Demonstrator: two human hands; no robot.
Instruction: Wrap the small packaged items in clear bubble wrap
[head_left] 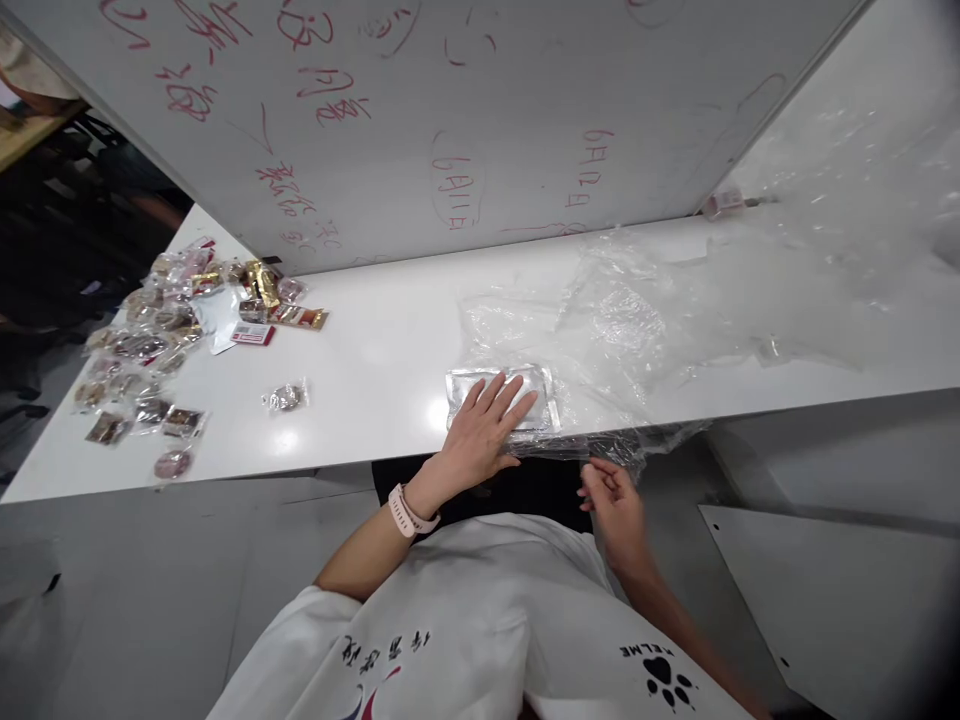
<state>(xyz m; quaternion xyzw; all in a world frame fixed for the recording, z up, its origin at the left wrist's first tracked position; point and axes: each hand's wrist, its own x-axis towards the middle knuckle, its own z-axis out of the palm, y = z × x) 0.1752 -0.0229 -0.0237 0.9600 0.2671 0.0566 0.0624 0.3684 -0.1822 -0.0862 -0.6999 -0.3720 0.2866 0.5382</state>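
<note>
My left hand (pixel 480 430) lies flat, fingers spread, on a silver foil pouch (pixel 541 388) near the table's front edge. Just past that edge, my right hand (pixel 613 500) has thumb and fingers pinched on clear plastic film (pixel 600 447) that hangs over the side. More of this crinkled film spreads over the table to the right of the pouch and behind it. Which part of the film sits between my right fingertips is hard to make out.
Several small wrapped snacks (pixel 142 345) are piled at the table's left end, with one packet (pixel 286 397) lying apart. A whiteboard (pixel 517 110) with red writing stands along the back. A small bottle-like item (pixel 724 204) lies by its right corner. A white panel (pixel 847 600) is at lower right.
</note>
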